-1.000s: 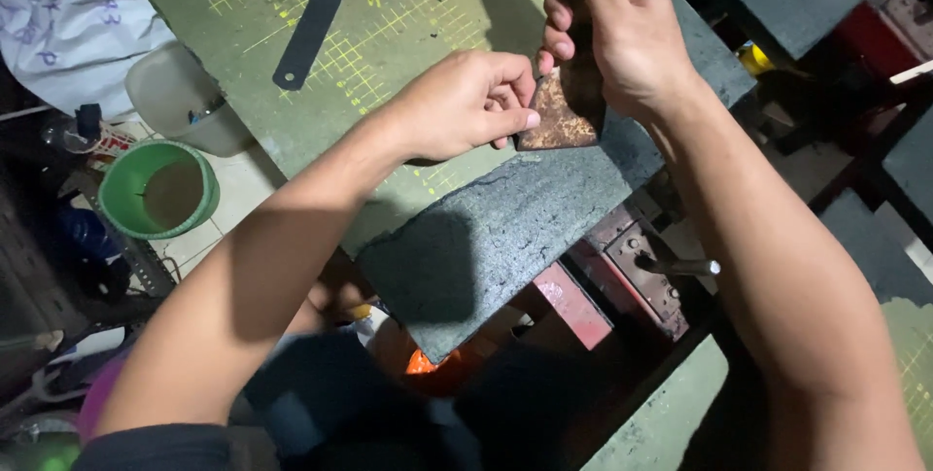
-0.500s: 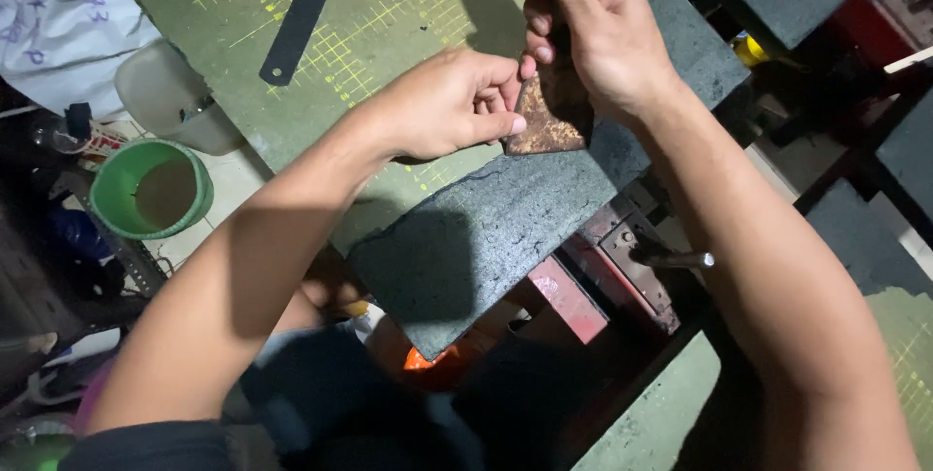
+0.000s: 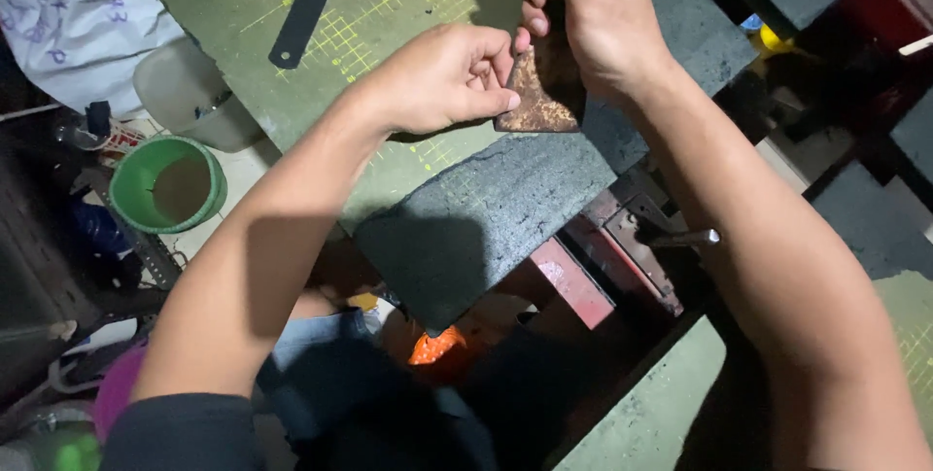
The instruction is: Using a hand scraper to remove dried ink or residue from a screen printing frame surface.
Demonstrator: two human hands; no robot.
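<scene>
A small brown mottled piece, like leather, lies at the edge of a dark grey stone slab. My left hand pinches its left side with thumb and fingers. My right hand comes down from above and grips the piece's upper part; what lies under its palm is hidden. Both hands meet over the piece, above a green cutting mat with a yellow grid.
A dark metal ruler lies on the mat at upper left. A green cup and a white container stand at the left. A red vise with a handle sits under the slab. Another green mat is at lower right.
Both hands have stayed on the brown piece and worked closer together over it. The view has shifted slightly downward across the mat.
</scene>
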